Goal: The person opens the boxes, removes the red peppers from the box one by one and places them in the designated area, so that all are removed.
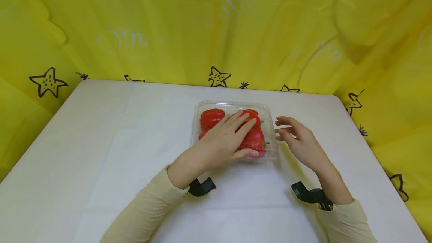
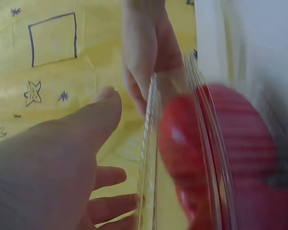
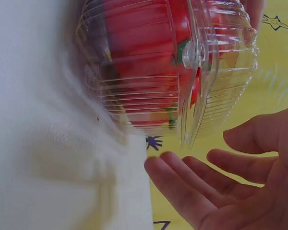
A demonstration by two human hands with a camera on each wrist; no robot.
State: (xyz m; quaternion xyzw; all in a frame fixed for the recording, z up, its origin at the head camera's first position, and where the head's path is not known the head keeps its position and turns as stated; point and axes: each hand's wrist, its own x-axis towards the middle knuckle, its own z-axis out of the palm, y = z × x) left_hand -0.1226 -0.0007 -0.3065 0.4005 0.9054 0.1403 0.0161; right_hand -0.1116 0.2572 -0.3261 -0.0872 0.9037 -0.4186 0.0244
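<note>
A clear plastic clamshell container [image 1: 268, 115] with red peppers [image 1: 212, 116] inside stands on the white table, its lid down. Green stems show through its side in the right wrist view. My left hand [image 1: 224, 138] lies across the top of the lid [image 2: 151, 139], fingers straight and spread; whether the whole palm touches cannot be told. To the right of the container is my right hand [image 1: 300, 140], fingers loosely bent and holding nothing. In the right wrist view its fingertips [image 3: 156, 165] are near the container's edge, apart from it.
The white table [image 1: 141, 183] runs to a yellow curtain [image 1: 189, 40] with drawn stars and shapes behind and at both sides. A dark strap [image 1: 201, 187] sits at the left wrist and another dark strap [image 1: 310, 194] at the right.
</note>
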